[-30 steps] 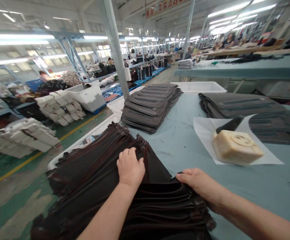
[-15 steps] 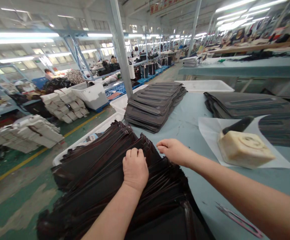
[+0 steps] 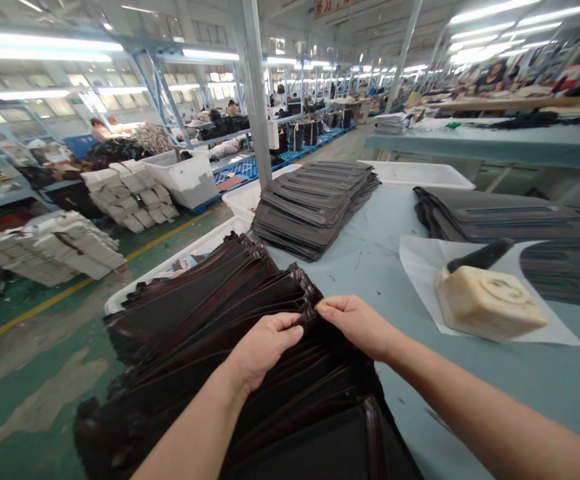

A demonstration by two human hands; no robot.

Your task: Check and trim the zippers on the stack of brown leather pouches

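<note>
A long fanned stack of black fabric pieces (image 3: 185, 360) with dark reddish-brown trim lies along the table's near left. At the right edge of this stack, my left hand (image 3: 267, 343) pinches the corner of one black piece between thumb and fingers. Close beside it, my right hand (image 3: 355, 323) has its thumb and fingertips closed at the same corner. The two hands are a short gap apart, with the gathered trim between them. The lower layers of the stack are hidden under my left forearm.
Beyond the stack stands a pile of dark grey panels (image 3: 315, 207). Further right lie more grey panels (image 3: 510, 213) and a yellowish block (image 3: 490, 300) with a black-handled tool (image 3: 480, 255) on white paper. White trays (image 3: 420, 175) line the table. A metal post (image 3: 255, 93) rises behind.
My left hand has turned from knuckles-up to a thumb-side pinch on the corner. My right hand has come down slightly onto the same corner. The view has shifted a little.
</note>
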